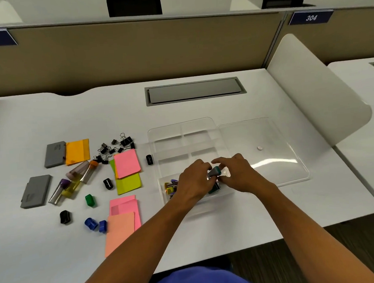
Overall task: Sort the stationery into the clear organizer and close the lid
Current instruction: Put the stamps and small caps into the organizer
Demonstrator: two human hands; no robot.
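From the head view we see a white table (209, 227) against a tan partition (132, 50). Over the clear organizer (181, 137), whose lid (269, 136) lies open rightward, our left hand (195, 178) and right hand (238, 173) pinch a teal-capped piece (215, 172). Sticky notes (126, 163) lie left.

Evenly bright from overhead, shadows soft and faint. Glare streak on the clear lid (268, 158). Slightly soft throughout, blurrier at the hands. Wide-angle bending along the desk (49, 119) edges.
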